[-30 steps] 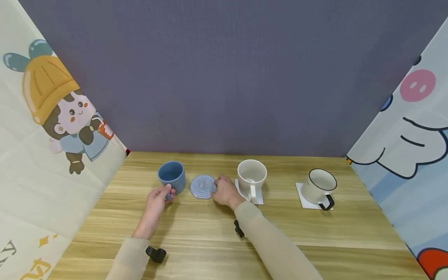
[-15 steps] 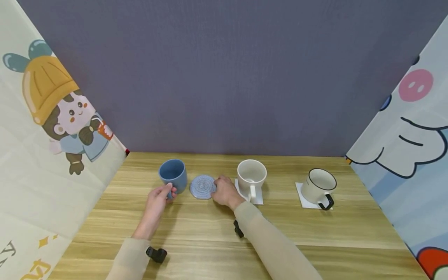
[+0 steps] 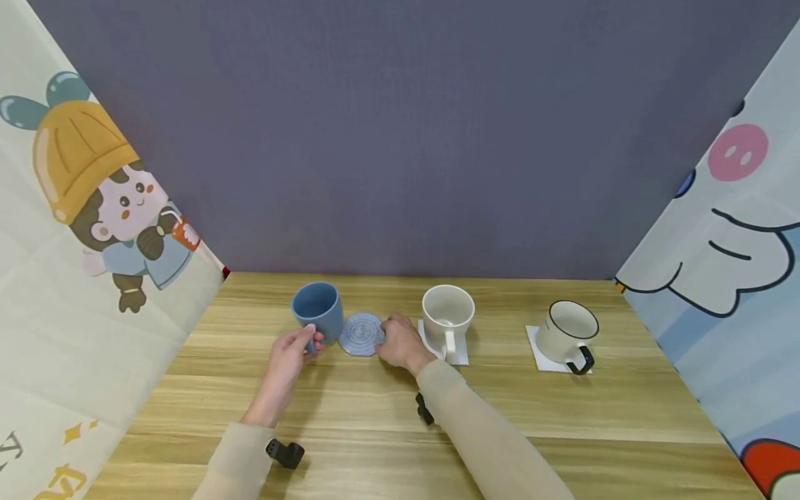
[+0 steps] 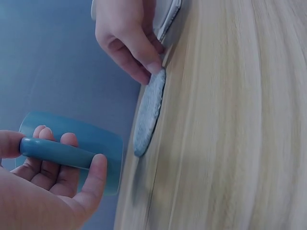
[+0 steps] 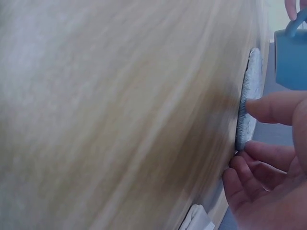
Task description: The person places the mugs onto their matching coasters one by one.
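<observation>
A blue mug (image 3: 320, 310) hangs just above the table at the left. My left hand (image 3: 292, 353) grips it by the handle (image 4: 57, 152), fingers wrapped through and thumb on top. To the mug's right lies a round, pale blue woven coaster (image 3: 362, 334), flat on the wood. With thumb and forefinger my right hand (image 3: 400, 342) pinches the coaster's right edge; in the right wrist view the thumb (image 5: 259, 109) lies on the rim. The mug is upright, its base beside the coaster's left edge.
A white mug (image 3: 448, 305) stands on a white square coaster (image 3: 461, 351) right of my right hand. Farther right, a cream mug (image 3: 565, 333) with a black rim and handle stands on another white coaster (image 3: 541, 357). A grey panel (image 3: 400, 139) closes off the table's back.
My left hand has carried the blue mug to the right, closer to the round coaster. The right hand and the coaster have stayed in place.
</observation>
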{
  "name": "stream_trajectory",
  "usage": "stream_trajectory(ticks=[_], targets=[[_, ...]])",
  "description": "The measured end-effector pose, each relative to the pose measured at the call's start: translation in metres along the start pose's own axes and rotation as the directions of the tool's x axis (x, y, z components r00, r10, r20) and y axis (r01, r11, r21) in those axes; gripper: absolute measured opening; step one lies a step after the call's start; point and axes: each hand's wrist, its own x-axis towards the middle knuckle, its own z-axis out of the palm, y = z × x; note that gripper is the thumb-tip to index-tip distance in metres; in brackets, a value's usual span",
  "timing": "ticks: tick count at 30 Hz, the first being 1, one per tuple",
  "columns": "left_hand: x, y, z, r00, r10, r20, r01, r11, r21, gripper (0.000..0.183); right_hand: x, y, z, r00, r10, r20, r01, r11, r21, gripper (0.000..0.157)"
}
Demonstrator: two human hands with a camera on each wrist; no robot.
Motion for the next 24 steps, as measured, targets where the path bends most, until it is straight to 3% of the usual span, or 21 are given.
stream_trajectory(ticks=[24], targets=[[-0.001,-0.002,0.025,0.999,0.017,0.051,-0.016,1.0,-0.01,0.027,-0.001,0.0,-0.001,1.0,0.008,0.012,-0.008,1.0,0.006,0.045]])
